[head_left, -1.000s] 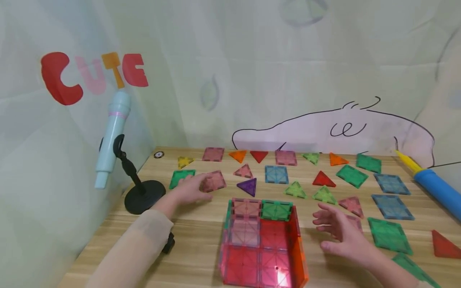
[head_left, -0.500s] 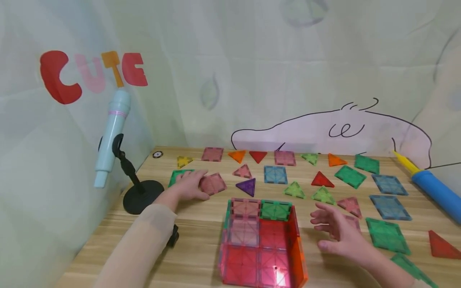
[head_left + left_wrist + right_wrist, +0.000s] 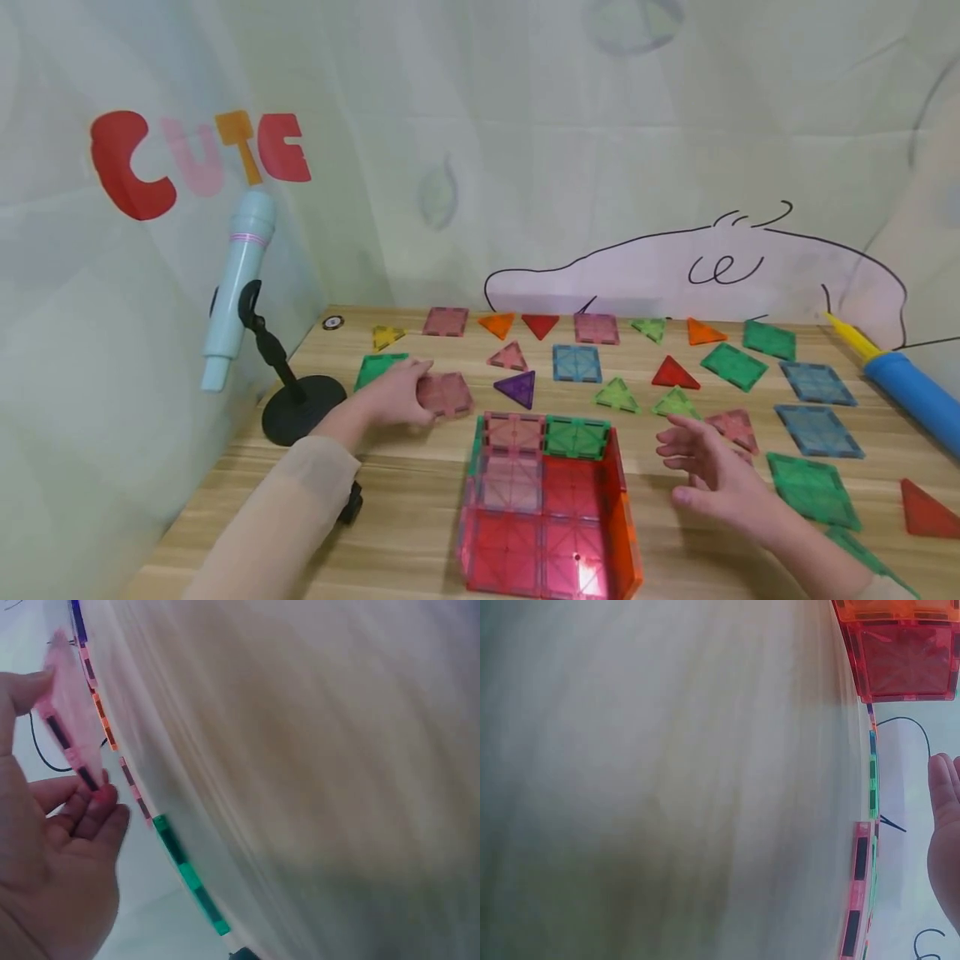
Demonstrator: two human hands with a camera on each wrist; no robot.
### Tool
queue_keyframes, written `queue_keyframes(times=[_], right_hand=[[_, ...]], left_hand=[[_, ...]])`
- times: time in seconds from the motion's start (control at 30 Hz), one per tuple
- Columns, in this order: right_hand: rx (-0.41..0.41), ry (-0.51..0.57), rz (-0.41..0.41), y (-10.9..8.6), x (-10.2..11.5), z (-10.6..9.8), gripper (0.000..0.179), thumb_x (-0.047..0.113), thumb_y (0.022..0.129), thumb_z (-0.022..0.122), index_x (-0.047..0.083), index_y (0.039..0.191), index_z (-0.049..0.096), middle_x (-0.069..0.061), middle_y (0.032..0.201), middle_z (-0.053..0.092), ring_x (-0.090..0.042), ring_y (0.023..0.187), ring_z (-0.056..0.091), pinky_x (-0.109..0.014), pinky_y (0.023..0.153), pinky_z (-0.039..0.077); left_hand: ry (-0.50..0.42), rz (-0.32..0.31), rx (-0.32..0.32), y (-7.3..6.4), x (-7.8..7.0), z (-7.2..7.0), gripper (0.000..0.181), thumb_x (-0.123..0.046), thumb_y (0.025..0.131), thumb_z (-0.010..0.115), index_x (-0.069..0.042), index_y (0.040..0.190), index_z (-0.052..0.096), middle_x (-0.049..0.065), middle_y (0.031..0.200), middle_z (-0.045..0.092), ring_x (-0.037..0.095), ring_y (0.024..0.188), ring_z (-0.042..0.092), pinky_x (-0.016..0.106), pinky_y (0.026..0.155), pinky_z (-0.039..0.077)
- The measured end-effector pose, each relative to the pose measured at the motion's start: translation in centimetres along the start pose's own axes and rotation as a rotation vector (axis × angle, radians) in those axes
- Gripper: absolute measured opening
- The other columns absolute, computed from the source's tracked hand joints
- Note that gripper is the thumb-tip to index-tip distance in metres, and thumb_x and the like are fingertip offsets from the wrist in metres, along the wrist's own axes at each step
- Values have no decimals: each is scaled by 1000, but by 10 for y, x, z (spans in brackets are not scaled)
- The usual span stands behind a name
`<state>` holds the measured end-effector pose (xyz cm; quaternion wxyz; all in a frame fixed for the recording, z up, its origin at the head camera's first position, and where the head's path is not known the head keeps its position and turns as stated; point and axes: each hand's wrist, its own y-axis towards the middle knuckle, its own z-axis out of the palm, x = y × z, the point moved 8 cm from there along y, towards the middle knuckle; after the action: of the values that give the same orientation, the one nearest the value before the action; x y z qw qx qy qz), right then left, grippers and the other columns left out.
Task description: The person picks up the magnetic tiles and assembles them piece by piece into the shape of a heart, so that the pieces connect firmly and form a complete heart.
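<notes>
My left hand (image 3: 393, 393) pinches a pink square magnetic tile (image 3: 447, 395) between thumb and fingers. In the left wrist view that pink tile (image 3: 69, 720) is tilted and held off the tabletop. A green tile (image 3: 378, 367) lies partly hidden behind the hand. In front of me stands a box of magnetic tiles (image 3: 506, 550), with a pink and red floor and low pink, green, red and orange walls. To its right hovers my right hand (image 3: 716, 475), fingers loosely bent and holding nothing. A pink triangle tile (image 3: 735, 427) lies just beyond it.
Loose tiles lie across the wooden table (image 3: 397, 533), among them a purple triangle (image 3: 516, 388) and a blue square (image 3: 577, 363). A light-blue microphone (image 3: 238, 283) on a black stand (image 3: 303, 408) is at left. A blue and yellow tube (image 3: 911, 396) lies at right.
My left hand has closed its thumb and fingers on the pink square tile and lifted it slightly. The right hand has barely moved.
</notes>
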<state>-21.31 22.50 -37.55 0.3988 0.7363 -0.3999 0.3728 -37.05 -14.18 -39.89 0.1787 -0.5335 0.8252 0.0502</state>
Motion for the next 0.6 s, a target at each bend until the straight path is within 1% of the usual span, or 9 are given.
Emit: queue_keyframes(times=[0.07, 0.17, 0.2, 0.27, 0.37, 0.43, 0.5, 0.6], right_hand=[[-5, -14, 4, 0, 0, -2, 67, -8, 83, 63, -8, 138, 25, -29, 119, 46, -17, 104, 56, -21, 86, 47], [-10, -35, 8, 3, 1, -5, 67, -8, 83, 62, -6, 138, 25, -26, 119, 47, -15, 104, 56, -20, 85, 47], [-12, -39, 5, 4, 2, -6, 67, -8, 82, 62, -5, 138, 25, -23, 120, 47, -15, 105, 56, -20, 85, 46], [-16, -45, -6, 8, 4, -8, 68, -9, 82, 62, -5, 139, 25, -16, 120, 49, -13, 104, 56, -19, 86, 46], [-22, -47, -29, 15, 11, -9, 69, -8, 82, 63, -3, 140, 26, -5, 120, 51, -13, 105, 56, -18, 86, 45], [-21, -39, -39, 22, 17, -9, 68, -6, 83, 63, -2, 141, 27, -2, 120, 52, -14, 104, 55, -19, 86, 46], [-13, -26, -40, 28, 24, -8, 67, -4, 85, 63, -2, 142, 26, -3, 121, 51, -16, 104, 54, -20, 84, 47], [1, 0, 5, 39, 33, -4, 65, 1, 88, 62, 0, 143, 27, -7, 122, 51, -17, 103, 54, -22, 83, 48]], left_hand=[[-22, 15, -25, -3, -5, -7, 96, -32, 68, 71, 0, 146, 26, 19, 142, 34, 33, 123, 37, 48, 92, 41], [-44, 80, -83, -10, -17, -24, 95, -29, 68, 73, -1, 147, 26, 21, 144, 31, 36, 128, 34, 52, 94, 39], [-51, 99, -99, -13, -23, -30, 96, -29, 69, 73, -3, 147, 26, 21, 145, 31, 37, 129, 33, 54, 95, 39], [-60, 152, -129, -18, -36, -42, 95, -28, 68, 74, -4, 147, 26, 19, 143, 33, 37, 128, 34, 55, 95, 39], [-78, 220, -150, -28, -59, -55, 95, -28, 68, 74, -7, 148, 27, 16, 141, 36, 34, 126, 37, 54, 93, 40], [-83, 273, -162, -33, -74, -60, 95, -27, 67, 75, -6, 147, 28, 15, 139, 38, 32, 124, 39, 53, 94, 40], [-86, 325, -165, -38, -90, -64, 96, -27, 67, 75, -5, 147, 28, 14, 139, 39, 31, 123, 40, 51, 94, 40], [-106, 396, -148, -43, -112, -64, 95, -26, 67, 75, -4, 147, 27, 12, 138, 38, 28, 122, 40, 49, 94, 41]])
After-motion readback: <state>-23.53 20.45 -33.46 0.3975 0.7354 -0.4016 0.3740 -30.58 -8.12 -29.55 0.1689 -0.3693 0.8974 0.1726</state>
